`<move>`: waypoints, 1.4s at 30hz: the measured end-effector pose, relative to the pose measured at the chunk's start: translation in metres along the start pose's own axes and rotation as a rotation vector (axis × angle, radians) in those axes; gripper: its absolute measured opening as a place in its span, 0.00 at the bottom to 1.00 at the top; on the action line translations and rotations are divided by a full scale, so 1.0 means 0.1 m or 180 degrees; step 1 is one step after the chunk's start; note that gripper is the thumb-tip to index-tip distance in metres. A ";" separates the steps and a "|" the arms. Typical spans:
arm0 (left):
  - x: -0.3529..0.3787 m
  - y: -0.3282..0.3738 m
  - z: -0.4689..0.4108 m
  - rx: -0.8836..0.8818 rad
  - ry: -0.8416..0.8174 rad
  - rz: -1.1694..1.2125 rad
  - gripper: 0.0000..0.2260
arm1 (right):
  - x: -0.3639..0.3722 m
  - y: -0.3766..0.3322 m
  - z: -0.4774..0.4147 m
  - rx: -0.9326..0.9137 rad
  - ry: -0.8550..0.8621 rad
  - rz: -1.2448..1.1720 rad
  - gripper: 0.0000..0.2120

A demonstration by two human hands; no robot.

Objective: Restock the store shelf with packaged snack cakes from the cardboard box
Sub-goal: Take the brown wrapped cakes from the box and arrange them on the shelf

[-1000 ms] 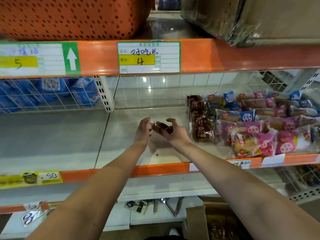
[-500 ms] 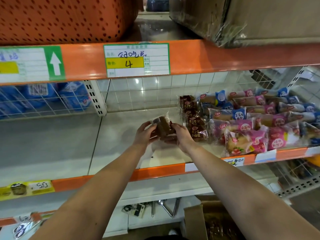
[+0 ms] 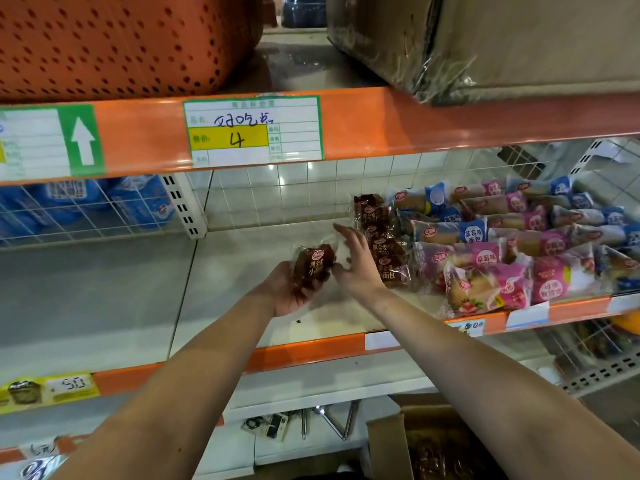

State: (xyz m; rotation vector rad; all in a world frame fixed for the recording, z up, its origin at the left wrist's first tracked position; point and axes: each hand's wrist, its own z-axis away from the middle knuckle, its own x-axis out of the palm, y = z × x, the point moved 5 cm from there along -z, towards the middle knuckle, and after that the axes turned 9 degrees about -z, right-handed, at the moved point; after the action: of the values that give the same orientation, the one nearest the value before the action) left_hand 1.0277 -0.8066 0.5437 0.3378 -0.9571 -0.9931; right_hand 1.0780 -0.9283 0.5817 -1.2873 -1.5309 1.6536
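Note:
My left hand (image 3: 285,292) grips a dark brown packaged snack cake (image 3: 313,266), held upright over the pale middle shelf (image 3: 249,306). My right hand (image 3: 356,263) is just right of it with its fingers spread and straight, its palm edge touching the pack's wrapper. Behind my right hand stands a row of the same brown snack cakes (image 3: 381,237) running to the back of the shelf. The open cardboard box (image 3: 408,445) stands on the floor at the bottom, with brown packs inside.
Pink and blue packaged cakes (image 3: 519,251) fill the shelf's right side. A wire grid (image 3: 86,216) fences blue packs at back left. Overhead, an orange beam with a price label (image 3: 252,129) carries an orange crate (image 3: 114,43) and a wrapped carton (image 3: 502,39).
Both hands held the brown pack low over the shelf; now my left hand alone grips it, turned upright with its label facing me, and my right hand has let go and spread its fingers.

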 end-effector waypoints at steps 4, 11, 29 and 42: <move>0.04 -0.04 0.03 -0.0206 -0.0336 -0.0001 0.17 | -0.01 -0.03 0.07 -0.0826 -0.0312 0.0933 0.36; -0.05 -0.08 0.04 -0.0503 -0.0033 -0.0987 0.15 | 0.02 -0.08 0.10 -0.0898 -0.0659 0.1609 0.38; -0.10 0.29 -0.07 0.1156 0.0480 -0.0940 0.08 | -0.25 0.03 0.06 -0.1018 -0.0202 0.2144 0.42; -0.10 0.38 -0.14 0.1441 0.1252 -0.0811 0.04 | -0.09 0.07 0.23 -0.1587 -0.0057 0.2479 0.24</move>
State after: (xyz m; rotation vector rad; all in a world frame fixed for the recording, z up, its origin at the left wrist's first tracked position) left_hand 1.0581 -0.7798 0.5549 1.0168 -0.7799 -0.8853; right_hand 1.0626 -0.9474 0.5753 -2.3672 -1.6183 1.7505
